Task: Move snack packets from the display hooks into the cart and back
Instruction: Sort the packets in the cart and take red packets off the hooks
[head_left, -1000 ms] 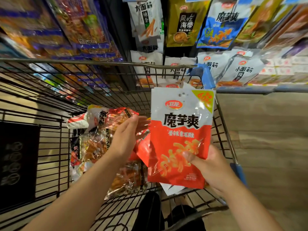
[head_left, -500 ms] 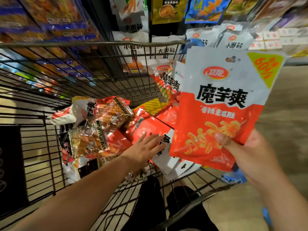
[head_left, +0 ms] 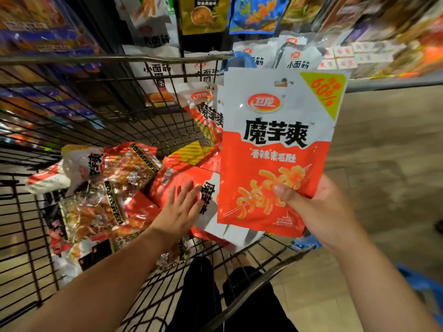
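My right hand (head_left: 321, 212) pinches the lower edge of a white and red snack packet (head_left: 275, 130), held upright above the right side of the wire cart (head_left: 100, 111). My left hand (head_left: 178, 209) reaches into the cart with straight, spread fingers resting on a red packet (head_left: 182, 176) in the heap. More packets lie in the cart: a clear one with orange snacks (head_left: 91, 214) at the left and another white and red one (head_left: 206, 113) leaning on the far wall.
Display hooks behind the cart carry hanging packets: white ones (head_left: 297, 61), a yellow one (head_left: 203, 15) and a blue one (head_left: 256, 13). A shelf with colourful packs (head_left: 40, 25) stands at the left. Wooden floor (head_left: 388, 152) lies to the right. My dark trousers (head_left: 230, 303) show below the cart.
My right hand lifted the white and red packet up and to the right, out of the cart. My left hand let go of the clear packet and moved down onto the red packet.
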Demonstrator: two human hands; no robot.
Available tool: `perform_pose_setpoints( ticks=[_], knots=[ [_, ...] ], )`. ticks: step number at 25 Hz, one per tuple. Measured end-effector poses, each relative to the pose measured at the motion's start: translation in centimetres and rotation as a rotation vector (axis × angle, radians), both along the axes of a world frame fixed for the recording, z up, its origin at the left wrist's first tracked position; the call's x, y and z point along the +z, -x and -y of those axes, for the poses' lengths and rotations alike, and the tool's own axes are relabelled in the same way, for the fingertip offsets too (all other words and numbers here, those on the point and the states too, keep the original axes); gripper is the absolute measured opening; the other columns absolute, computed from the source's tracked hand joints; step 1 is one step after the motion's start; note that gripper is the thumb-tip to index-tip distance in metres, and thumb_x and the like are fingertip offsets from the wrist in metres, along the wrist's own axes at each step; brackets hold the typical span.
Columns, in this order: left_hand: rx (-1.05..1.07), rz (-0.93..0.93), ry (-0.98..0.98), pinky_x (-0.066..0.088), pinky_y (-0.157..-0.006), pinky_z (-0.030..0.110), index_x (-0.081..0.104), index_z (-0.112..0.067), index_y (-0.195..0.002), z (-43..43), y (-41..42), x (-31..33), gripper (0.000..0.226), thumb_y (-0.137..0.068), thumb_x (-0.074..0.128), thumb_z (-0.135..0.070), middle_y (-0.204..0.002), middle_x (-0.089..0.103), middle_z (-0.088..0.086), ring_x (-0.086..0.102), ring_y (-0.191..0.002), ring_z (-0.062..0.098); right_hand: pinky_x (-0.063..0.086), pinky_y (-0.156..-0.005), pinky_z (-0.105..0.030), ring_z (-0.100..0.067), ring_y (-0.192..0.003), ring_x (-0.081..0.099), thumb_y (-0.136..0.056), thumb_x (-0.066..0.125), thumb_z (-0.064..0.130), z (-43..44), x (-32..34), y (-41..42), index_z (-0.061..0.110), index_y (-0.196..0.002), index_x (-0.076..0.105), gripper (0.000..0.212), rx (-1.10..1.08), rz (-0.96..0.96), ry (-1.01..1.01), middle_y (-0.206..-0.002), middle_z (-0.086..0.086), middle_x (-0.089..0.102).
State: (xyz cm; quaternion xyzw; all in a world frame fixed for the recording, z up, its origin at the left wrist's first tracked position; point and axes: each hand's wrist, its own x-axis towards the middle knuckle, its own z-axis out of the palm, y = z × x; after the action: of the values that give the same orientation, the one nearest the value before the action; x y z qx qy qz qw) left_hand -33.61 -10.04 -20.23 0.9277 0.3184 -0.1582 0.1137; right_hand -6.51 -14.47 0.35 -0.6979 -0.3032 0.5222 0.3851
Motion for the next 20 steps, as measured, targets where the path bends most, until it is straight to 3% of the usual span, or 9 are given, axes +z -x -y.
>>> perform_pose_setpoints(
  ticks=[2,4,6,8,10,11,13,17,20],
  knots=[
    [0.123,0.271,-0.060,0.041,-0.101,0.076,0.047,0.001,-0.133,-0.6,-0.1,1.3,0.079,-0.065,0.083,0.016,-0.153,0.040,0.035,0.037,-0.141,0.058,0.059,-0.064,-0.019,-0.008,-0.088,0.076,-0.068,0.084,0.041,0.1,0.1,0.1,0.048,-0.094,0.073,0.029,0.006,0.023,-0.010,-0.098,0.013,0.079],
    [0.331,0.475,-0.008,0.053,-0.095,0.069,0.045,-0.003,-0.131,-1.4,0.0,2.3,0.075,-0.067,0.078,0.021,-0.148,0.045,0.032,0.047,-0.136,0.056,0.061,-0.066,-0.023,-0.007,-0.088,0.076,-0.069,0.084,0.043,0.3,0.1,0.2,0.049,-0.095,0.072,0.029,0.004,0.040,-0.019,-0.098,0.014,0.078],
    [0.520,0.576,0.052,0.058,-0.089,0.062,0.051,-0.001,-0.135,-2.2,0.6,3.6,0.055,-0.082,0.066,0.003,-0.146,0.052,0.028,0.054,-0.131,0.051,0.060,-0.073,-0.035,-0.009,-0.089,0.076,-0.067,0.084,0.048,0.4,0.0,0.2,0.048,-0.099,0.071,0.034,-0.011,0.043,-0.026,-0.099,0.013,0.078],
    [0.693,0.709,0.071,0.061,-0.077,0.049,0.057,-0.012,-0.133,-3.0,1.5,5.2,0.044,-0.093,0.045,-0.025,-0.124,0.069,0.016,0.071,-0.103,0.038,0.059,-0.079,-0.042,-0.012,-0.091,0.076,-0.063,0.086,0.057,0.6,-0.1,0.1,0.045,-0.102,0.071,0.043,-0.026,0.018,-0.042,-0.101,0.011,0.078],
    [0.852,0.824,0.071,0.062,-0.059,0.037,0.058,-0.020,-0.128,-4.1,2.0,7.0,0.028,-0.103,0.045,-0.018,-0.090,0.070,-0.004,0.070,-0.068,0.016,0.059,-0.079,-0.045,-0.015,-0.093,0.076,-0.057,0.088,0.064,0.5,-0.2,-0.1,0.045,-0.102,0.071,0.052,-0.038,-0.016,-0.050,-0.103,0.008,0.078],
    [0.939,0.872,0.063,0.060,-0.052,0.030,0.060,-0.018,-0.126,-4.7,2.3,8.0,0.024,-0.105,0.050,-0.011,-0.084,0.066,-0.014,0.066,-0.062,0.002,0.060,-0.078,-0.045,-0.017,-0.094,0.076,-0.053,0.088,0.066,0.5,-0.1,-0.3,0.045,-0.102,0.072,0.056,-0.047,-0.046,-0.048,-0.104,0.006,0.078],
    [1.152,0.977,0.122,0.051,-0.050,0.009,0.061,-0.024,-0.117,-5.9,2.9,10.8,0.017,-0.105,0.056,-0.013,-0.080,0.068,-0.020,0.068,-0.067,-0.008,0.062,-0.074,-0.042,-0.021,-0.097,0.076,-0.044,0.092,0.067,0.4,0.2,-0.8,0.043,-0.100,0.073,0.063,-0.047,-0.130,-0.049,-0.107,0.001,0.078],
    [1.320,1.246,0.304,0.053,-0.049,0.018,0.064,-0.020,-0.105,-6.8,3.3,18.9,0.006,-0.105,0.059,-0.023,-0.072,0.073,-0.013,0.068,-0.058,0.000,0.062,-0.073,-0.036,-0.027,-0.102,0.075,-0.043,0.098,0.057,-0.2,2.3,-0.8,0.035,-0.102,0.075,0.066,0.025,-0.303,-0.053,-0.113,-0.008,0.077],
    [1.323,1.323,0.507,0.050,-0.043,0.024,0.070,-0.030,-0.085,-5.7,1.7,25.5,0.023,-0.104,0.060,-0.025,-0.061,0.066,-0.006,0.062,-0.049,0.008,0.062,-0.078,-0.041,-0.030,-0.106,0.073,-0.044,0.099,0.054,-1.2,5.6,0.6,0.032,-0.103,0.076,0.067,0.110,-0.396,-0.098,-0.115,-0.011,0.075]
  ],
)
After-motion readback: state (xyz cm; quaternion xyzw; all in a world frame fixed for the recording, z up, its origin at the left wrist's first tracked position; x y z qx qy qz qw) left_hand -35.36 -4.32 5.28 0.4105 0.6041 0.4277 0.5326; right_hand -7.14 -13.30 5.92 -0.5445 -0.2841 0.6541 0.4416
